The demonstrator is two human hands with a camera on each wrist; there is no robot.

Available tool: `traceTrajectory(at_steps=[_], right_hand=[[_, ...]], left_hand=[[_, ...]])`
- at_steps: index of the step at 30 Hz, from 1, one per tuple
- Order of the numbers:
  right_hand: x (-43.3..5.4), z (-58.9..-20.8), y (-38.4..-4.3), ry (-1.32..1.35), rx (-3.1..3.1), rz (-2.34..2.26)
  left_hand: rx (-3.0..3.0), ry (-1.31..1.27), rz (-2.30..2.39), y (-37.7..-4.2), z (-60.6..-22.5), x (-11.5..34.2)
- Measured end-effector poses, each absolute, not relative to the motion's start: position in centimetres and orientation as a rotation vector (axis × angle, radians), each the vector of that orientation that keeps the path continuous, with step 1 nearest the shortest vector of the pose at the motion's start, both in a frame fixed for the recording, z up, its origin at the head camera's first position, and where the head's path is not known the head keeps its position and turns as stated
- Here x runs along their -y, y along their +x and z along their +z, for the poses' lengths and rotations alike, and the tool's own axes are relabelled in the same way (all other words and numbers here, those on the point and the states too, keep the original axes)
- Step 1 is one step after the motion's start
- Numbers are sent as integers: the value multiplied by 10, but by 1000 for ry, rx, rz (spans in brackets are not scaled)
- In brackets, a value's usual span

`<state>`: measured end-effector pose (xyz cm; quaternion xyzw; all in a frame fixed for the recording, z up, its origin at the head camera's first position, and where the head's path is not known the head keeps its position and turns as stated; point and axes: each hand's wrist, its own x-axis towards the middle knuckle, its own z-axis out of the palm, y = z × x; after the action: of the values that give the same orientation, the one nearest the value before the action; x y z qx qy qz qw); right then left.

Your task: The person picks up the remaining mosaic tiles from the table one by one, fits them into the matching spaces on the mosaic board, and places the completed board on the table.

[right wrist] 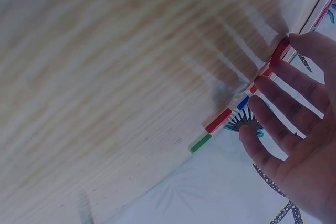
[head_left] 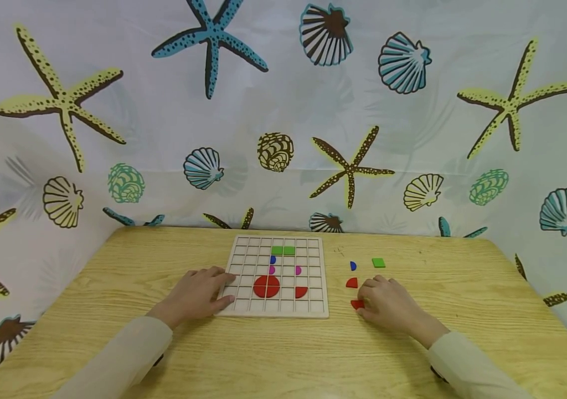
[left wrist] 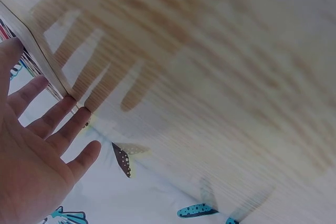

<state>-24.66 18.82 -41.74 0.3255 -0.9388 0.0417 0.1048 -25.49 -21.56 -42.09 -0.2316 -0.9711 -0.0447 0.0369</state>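
A pale grid board (head_left: pixel 288 311) lies flat on the table. My left hand (head_left: pixel 199 293) rests at its left edge with fingers spread and thumb on the lower-left part. The left wrist view shows this hand's fingertips (left wrist: pixel 65 98) against the board's side. To the board's right, my right hand (head_left: pixel 390 303) pinches a red rounded piece (head_left: pixel 356 304) between thumb and index finger. In the right wrist view, that red piece (right wrist: pixel 281 49) shows between those two fingertips; the other fingers extend loosely. Part of the piece is hidden under the hand in the head view.
On the board sit green squares (head_left: pixel 277 250), a red disc of quarter pieces (head_left: pixel 261 285), a red quarter (head_left: pixel 300 291), and small blue and magenta pieces. Loose beside it lie a blue half-disc (head_left: pixel 353 266), a red quarter (head_left: pixel 351 283) and a green square (head_left: pixel 379 262).
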Motion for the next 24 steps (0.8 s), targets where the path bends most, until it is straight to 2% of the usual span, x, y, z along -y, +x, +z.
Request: traceTrajectory(at_steps=[24], right_hand=[[-177,-414,-256,960,2756,112]], left_hand=[[3009,-694,-147,-256,-420,215]])
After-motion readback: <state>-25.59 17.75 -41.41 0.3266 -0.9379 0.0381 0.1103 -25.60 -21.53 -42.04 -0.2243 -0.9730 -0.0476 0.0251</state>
